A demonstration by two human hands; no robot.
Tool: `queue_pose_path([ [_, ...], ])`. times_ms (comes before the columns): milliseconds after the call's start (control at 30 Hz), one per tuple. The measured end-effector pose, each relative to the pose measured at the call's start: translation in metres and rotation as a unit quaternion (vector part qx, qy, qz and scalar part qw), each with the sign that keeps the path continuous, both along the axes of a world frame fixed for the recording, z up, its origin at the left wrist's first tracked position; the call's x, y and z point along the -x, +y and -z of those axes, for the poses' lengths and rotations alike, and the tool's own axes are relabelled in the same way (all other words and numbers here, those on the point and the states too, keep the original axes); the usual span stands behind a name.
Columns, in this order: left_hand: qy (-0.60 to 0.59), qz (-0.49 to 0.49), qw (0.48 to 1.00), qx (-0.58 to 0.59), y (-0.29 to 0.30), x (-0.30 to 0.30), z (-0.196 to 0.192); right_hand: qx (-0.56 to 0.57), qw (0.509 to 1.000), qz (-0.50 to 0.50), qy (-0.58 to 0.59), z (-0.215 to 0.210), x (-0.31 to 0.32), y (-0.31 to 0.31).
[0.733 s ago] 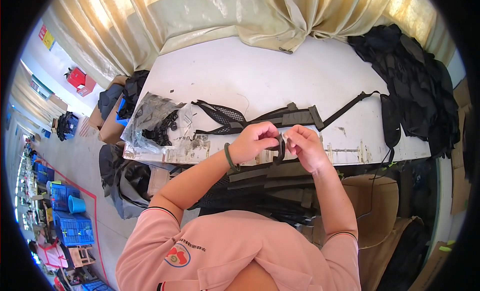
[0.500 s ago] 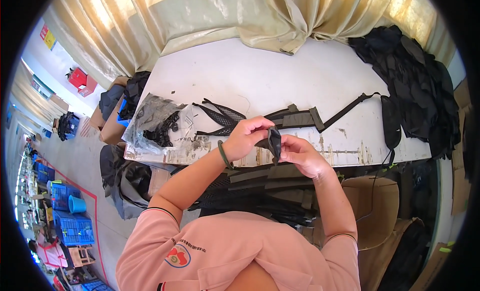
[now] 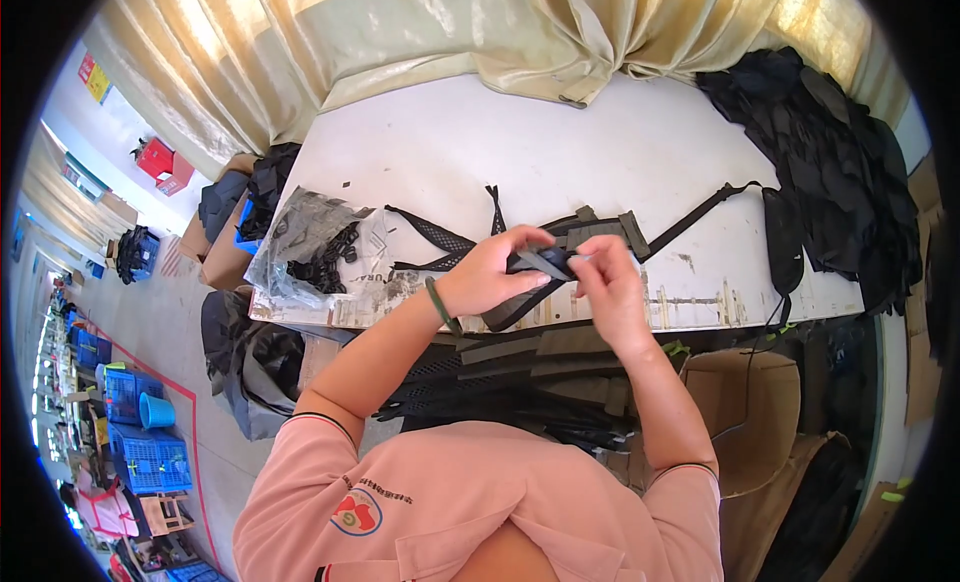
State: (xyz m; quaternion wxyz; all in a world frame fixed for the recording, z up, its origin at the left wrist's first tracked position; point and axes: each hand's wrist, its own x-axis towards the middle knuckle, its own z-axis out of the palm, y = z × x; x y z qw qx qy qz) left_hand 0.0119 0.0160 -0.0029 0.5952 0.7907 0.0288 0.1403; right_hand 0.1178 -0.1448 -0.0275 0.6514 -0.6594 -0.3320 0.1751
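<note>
Black mesh strap harness [image 3: 442, 244]: strap end turned over between two hands

A grey-striped strap end [image 3: 545, 263] has been turned since half a second ago, when a broad dark face was shown; now a pale stripe is seen slanting across it. It is pinched between thumb and fingers by the left hand [image 3: 505, 272], and its other side is gripped by the fingertips of the right hand [image 3: 600, 272]. The harness lies near the front edge of the white surface [image 3: 420, 142], partly hidden under the hands, and one mesh tail [image 3: 495, 210] has been swung upright, apart from the other. From this, the work is judged to be centred on the strap end, with the rest of the harness being drawn along (whether anything has been fastened cannot be told, the fingers being in the way). To the left, small black buckles [image 3: 330, 269] are held in a clear plastic bag [image 3: 295, 222], apparently untouched. To the right, a webbing strap [image 3: 690, 225] is stretched toward a black pad [image 3: 783, 244].
</note>
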Motion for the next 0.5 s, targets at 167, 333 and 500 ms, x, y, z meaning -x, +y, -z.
queue_pose_path([
  [167,0.140,0.051,0.989,0.025,0.008,-0.001,0.004,0.021,0.994,-0.032,-0.101,-0.026,0.009,-0.004],
  [333,0.208,0.014,0.968,0.139,-0.004,0.004,-0.012,0.026,0.976,-0.030,-0.214,-0.006,-0.012,-0.007],
  [500,0.166,0.054,0.981,0.088,-0.003,0.003,-0.008,-0.030,0.998,-0.011,-0.048,-0.031,-0.012,-0.001],
])
